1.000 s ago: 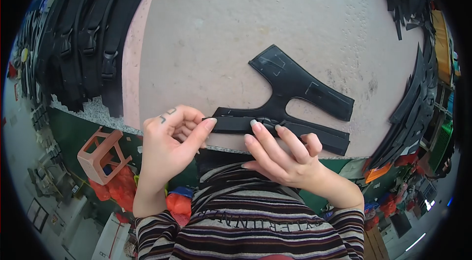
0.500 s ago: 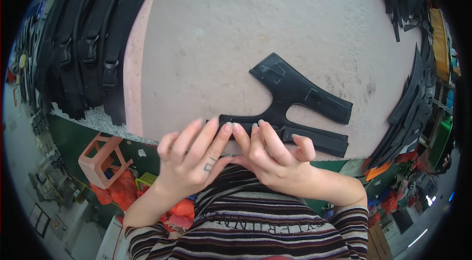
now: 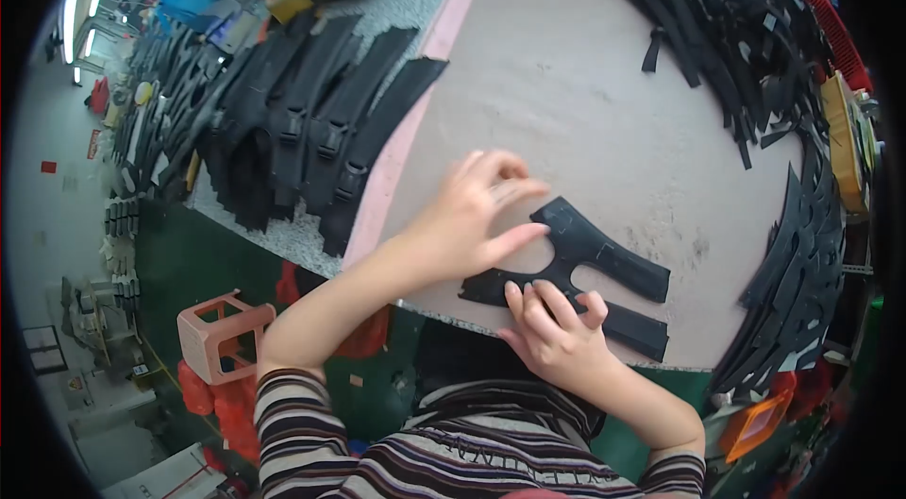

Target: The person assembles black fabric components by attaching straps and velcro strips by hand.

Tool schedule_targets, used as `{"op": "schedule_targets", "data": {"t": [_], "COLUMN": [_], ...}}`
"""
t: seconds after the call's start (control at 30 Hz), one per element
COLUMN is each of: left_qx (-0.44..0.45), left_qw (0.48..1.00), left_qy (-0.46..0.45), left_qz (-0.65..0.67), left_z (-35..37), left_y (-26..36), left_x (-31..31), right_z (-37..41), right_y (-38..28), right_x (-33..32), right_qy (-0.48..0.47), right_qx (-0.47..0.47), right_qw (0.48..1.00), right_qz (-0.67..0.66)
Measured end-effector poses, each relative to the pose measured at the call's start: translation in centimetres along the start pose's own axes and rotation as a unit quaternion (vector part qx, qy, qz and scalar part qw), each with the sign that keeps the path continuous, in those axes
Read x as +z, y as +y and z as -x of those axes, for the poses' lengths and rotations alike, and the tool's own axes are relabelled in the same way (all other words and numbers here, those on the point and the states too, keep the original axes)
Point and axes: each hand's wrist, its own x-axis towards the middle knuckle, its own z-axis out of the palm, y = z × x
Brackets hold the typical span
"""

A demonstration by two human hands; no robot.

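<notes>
A flat black branching piece point(image 3: 618, 268), leather-like with stitched edges and pale marks, lies on the work board near its front edge. My right hand point(image 3: 562, 338) is at its lower strip, fingertips on top and the thumb at the near edge, pinching it. Above the board, my left hand point(image 3: 477, 206) is beside the piece's upper left arm. Its thumb is stretched out and the fingers are loosely bent and apart, with nothing between them.
Black straps with buckles point(image 3: 330, 135) lie in rows at the left. Black strips point(image 3: 727, 46) are heaped at the far right, and black cut pieces point(image 3: 793, 272) are stacked along the right edge. A pink stool point(image 3: 203, 338) stands on the floor at left.
My left hand has left the lower strip and risen beside the upper arm. My right hand stays on the lower strip. The view has turned left, showing more of the straps.
</notes>
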Motion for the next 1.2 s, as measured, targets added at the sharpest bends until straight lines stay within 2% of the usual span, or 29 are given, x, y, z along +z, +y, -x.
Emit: {"op": "schedule_targets", "data": {"t": [0.1,0.2,0.23,0.27,0.3,0.33,0.4,0.43,0.47,0.5,0.53,0.57,0.63,0.67,0.7,0.73,0.8,0.87,0.9,1.0,1.1,1.17,1.2], "left_qx": [0.101,-0.011,-0.070,-0.089,-0.166,-0.159,-0.228,-0.238,-0.289,-0.330,-0.246,-0.373,-0.228,-0.154,-0.018,0.037,-0.004,-0.064,-0.040,0.006,-0.017,-0.014,-0.010], "left_qw": [0.993,0.980,0.970,0.977,0.962,0.972,0.926,0.905,0.878,0.863,0.880,0.809,0.827,0.827,0.786,0.773,0.662,0.784,0.808,0.851,0.870,0.897,0.912], "left_qy": [0.001,-0.175,-0.153,-0.080,-0.003,0.115,0.299,0.345,0.382,0.370,0.311,0.284,0.273,0.266,0.286,0.343,0.355,0.312,0.296,0.228,0.180,0.165,0.160], "left_qz": [-0.069,0.098,0.174,0.174,0.215,0.133,0.022,0.077,0.024,-0.097,-0.264,-0.353,-0.435,-0.470,-0.547,-0.532,-0.660,-0.532,-0.507,-0.473,-0.460,-0.410,-0.377], "left_z": [-3.7,-4.3,-3.4,-2.3,-1.7,-0.8,3.1,5.0,6.4,8.5,13.0,9.9,9.8,9.7,8.8,7.9,6.2,6.7,4.7,0.5,0.7,0.7,0.4], "left_y": [-0.5,0.3,1.3,1.9,4.2,3.8,-1.9,-6.1,-9.6,-13.8,-24.0,-16.8,-13.5,-12.6,-11.4,-10.8,-7.7,-13.1,-10.5,-3.8,-0.3,0.8,1.4], "left_x": [3.1,1.6,0.2,-1.9,-5.2,-7.4,-14.5,-17.7,-20.6,-23.2,-28.2,-24.3,-22.7,-22.3,-22.3,-22.0,-20.8,-22.7,-20.2,-12.7,-9.4,-8.3,-7.8], "right_z": [1.2,3.2,4.4,5.3,6.5,7.7,9.5,10.3,10.8,10.8,11.0,11.0,11.4,12.0,12.4,13.1,14.2,14.2,13.9,13.0,11.1,10.6,9.4], "right_y": [-0.9,-1.0,-0.9,-0.7,-0.3,0.1,0.8,1.5,2.3,2.9,3.5,4.2,6.4,8.1,10.0,12.2,17.5,22.5,24.8,28.7,27.7,24.7,21.9], "right_x": [-0.4,-1.2,-1.5,-2.0,-2.5,-3.0,-3.7,-3.5,-3.7,-4.0,-4.2,-4.3,-5.5,-6.1,-7.9,-9.5,-11.0,-10.7,-9.9,-7.3,-9.2,-9.1,-9.4], "right_qy": [-0.006,0.064,0.081,0.107,0.109,0.107,0.110,0.111,0.115,0.115,0.104,0.094,0.081,0.104,0.098,0.098,0.089,0.084,0.067,-0.042,-0.026,0.138,0.158], "right_qx": [0.046,0.097,0.097,0.108,0.119,0.138,0.183,0.194,0.192,0.188,0.190,0.186,0.186,0.206,0.249,0.295,0.375,0.418,0.437,0.515,0.524,0.398,0.312], "right_qw": [0.999,0.989,0.989,0.986,0.985,0.983,0.975,0.973,0.972,0.973,0.974,0.976,0.979,0.973,0.963,0.950,0.913,0.880,0.865,0.834,0.838,0.902,0.935], "right_qz": [-0.028,-0.089,-0.082,-0.065,-0.062,-0.057,-0.066,-0.066,-0.070,-0.073,-0.064,-0.059,-0.035,-0.003,0.017,0.033,0.136,0.210,0.238,0.191,0.152,0.090,0.051]}}
